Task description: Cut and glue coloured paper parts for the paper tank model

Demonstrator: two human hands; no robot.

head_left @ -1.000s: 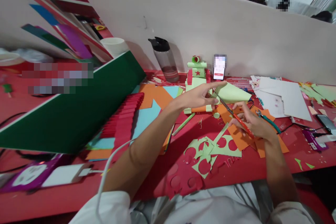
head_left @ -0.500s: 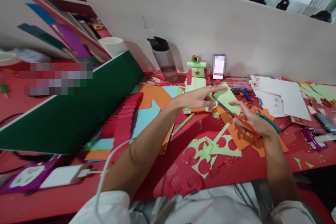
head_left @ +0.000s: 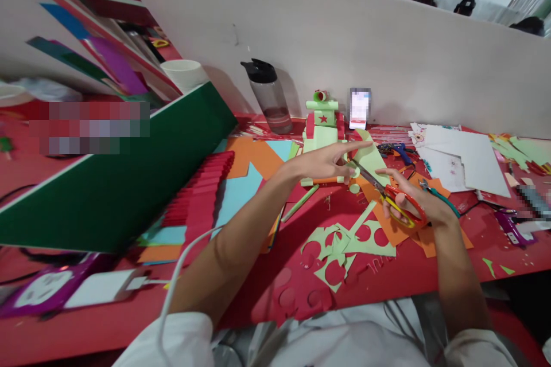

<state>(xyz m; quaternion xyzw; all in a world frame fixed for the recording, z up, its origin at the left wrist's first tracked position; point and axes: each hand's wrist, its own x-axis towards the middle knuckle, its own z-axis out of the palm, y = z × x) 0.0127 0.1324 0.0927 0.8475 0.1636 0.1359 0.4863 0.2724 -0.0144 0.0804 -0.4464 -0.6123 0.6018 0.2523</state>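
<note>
My right hand [head_left: 408,195] holds a pair of scissors [head_left: 402,206] by its red and yellow handles. The blades point up and left, at the edge of a light green paper [head_left: 372,160]. My left hand [head_left: 329,160] grips that paper near its left side, index finger stretched along the top and thumb below. Small green paper discs [head_left: 354,188] lie by the left thumb. Just behind this hand stands a light green paper model [head_left: 323,136] with a red star and red sides. Green scraps with round holes [head_left: 374,242] lie nearer to me.
A dark green board [head_left: 172,149] leans at the left beside folded red paper [head_left: 200,189]. A bottle [head_left: 269,97] and a phone [head_left: 360,108] stand against the white partition [head_left: 387,57]. White sheets [head_left: 465,155] and teal-handled pliers [head_left: 439,198] are at the right. A white cable [head_left: 181,261] crosses my left arm.
The scissors have turned in my right hand, so both handle loops now show. The light green paper has tilted and looks narrower. My left hand has hardly moved.
</note>
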